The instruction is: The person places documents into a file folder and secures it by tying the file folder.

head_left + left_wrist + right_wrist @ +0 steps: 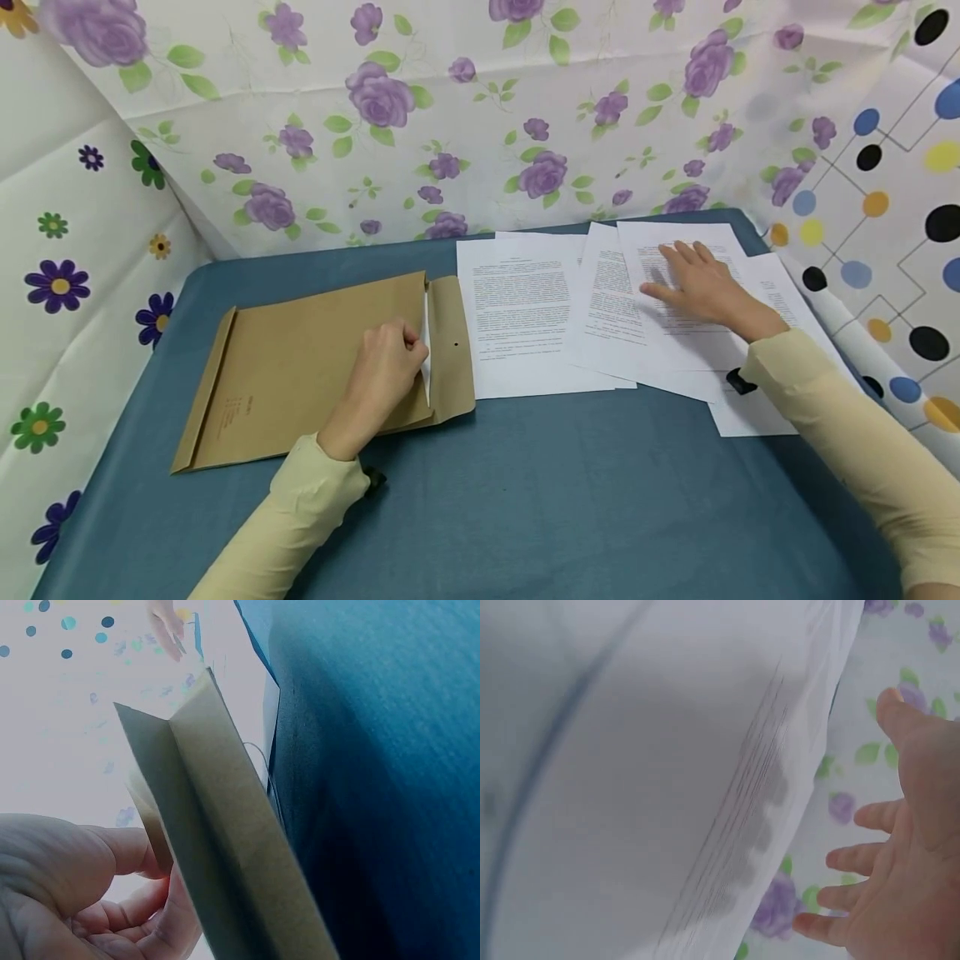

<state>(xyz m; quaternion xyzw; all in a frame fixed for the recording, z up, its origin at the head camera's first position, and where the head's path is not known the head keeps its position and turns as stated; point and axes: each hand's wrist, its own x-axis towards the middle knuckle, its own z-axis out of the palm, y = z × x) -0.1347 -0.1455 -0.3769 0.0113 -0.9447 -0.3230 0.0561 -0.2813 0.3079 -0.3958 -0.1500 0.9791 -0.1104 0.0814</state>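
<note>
A large brown paper envelope [300,367] lies on the left of the table, its flap [453,350] folded out to the right. White paper [427,350] shows at its opening. My left hand [382,367] pinches the envelope's upper layer at the opening, and in the left wrist view its thumb and fingers [142,855] grip that edge while the mouth gapes. On the right, my right hand [697,287] is spread over overlapping printed sheets [622,333]. The right wrist view has its palm and straight fingers [862,859] raised off the paper, holding nothing.
Another printed sheet [525,321] lies between the envelope and the right-hand pile. A blue-green cloth [562,492] covers the table. Floral sheeting [465,125] hangs behind, with a dotted sheet [900,208] along the right side.
</note>
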